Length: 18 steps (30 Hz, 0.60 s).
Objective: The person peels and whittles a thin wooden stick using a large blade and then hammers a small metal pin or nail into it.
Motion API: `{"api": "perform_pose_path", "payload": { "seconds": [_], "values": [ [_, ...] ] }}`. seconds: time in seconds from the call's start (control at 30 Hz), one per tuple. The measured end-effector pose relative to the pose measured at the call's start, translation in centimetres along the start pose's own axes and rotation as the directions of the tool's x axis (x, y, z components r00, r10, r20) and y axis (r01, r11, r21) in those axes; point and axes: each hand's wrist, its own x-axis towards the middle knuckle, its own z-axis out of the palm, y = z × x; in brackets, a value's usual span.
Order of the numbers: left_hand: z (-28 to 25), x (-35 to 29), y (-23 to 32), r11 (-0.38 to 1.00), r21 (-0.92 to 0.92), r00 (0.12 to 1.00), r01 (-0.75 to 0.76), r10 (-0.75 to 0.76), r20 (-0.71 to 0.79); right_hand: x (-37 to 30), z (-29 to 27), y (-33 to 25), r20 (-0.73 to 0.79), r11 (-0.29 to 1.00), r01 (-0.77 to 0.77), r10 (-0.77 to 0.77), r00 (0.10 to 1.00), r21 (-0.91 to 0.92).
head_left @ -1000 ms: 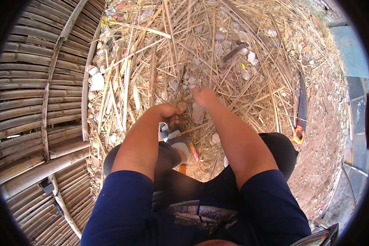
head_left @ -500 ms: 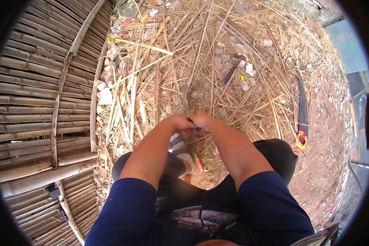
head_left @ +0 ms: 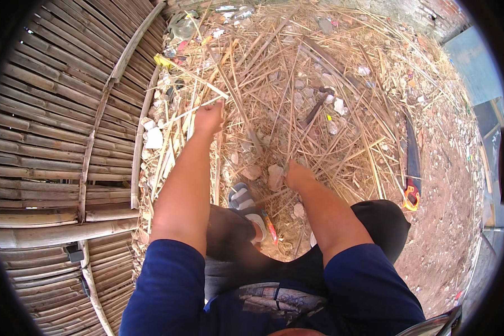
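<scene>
My left hand (head_left: 208,119) is stretched forward to the left, over the litter of split bamboo. Its fingers look curled, close to a pale bamboo strip (head_left: 211,89) and a longer brownish strip (head_left: 236,102); what lies in them, if anything, is hidden. Nearer to me, my right hand (head_left: 300,176) is closed beside a stone (head_left: 275,177). Whatever it grips cannot be made out. My foot in a grey striped sock (head_left: 242,199) rests below and between the hands, with a red, narrow object (head_left: 270,225) next to it.
A handsaw (head_left: 413,162) with an orange handle lies at the right. A dark hammer-like tool (head_left: 317,106) sits among the straw ahead. A bamboo slat wall (head_left: 56,134) stands along the left, and bare reddish soil (head_left: 442,224) stretches at the right.
The hands were together in front of me and are now apart. My left hand has moved forward and left; my right has shifted slightly right. The long strip now leans toward the left.
</scene>
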Motion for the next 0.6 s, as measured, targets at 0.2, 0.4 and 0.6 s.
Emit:
{"api": "perform_pose_path", "payload": {
  "seconds": [0.2,0.4,0.6],
  "values": [
    [-0.2,-0.2,0.7,0.981,0.192,0.972,0.037,-0.080,0.221,0.6,-2.7,0.1,-0.094,0.984,0.040,-0.024,0.995,0.175],
    [5.9,2.6,-6.4,0.923,0.327,0.900,0.202,-0.307,0.311,3.2,-2.1,0.0,-0.157,0.939,0.038,0.017,0.987,0.343],
    [12.5,1.7,-9.5,0.942,0.267,0.924,0.205,-0.276,0.263,3.2,-2.0,-0.1,-0.132,0.932,0.044,0.004,0.991,0.360]
  ]
}}
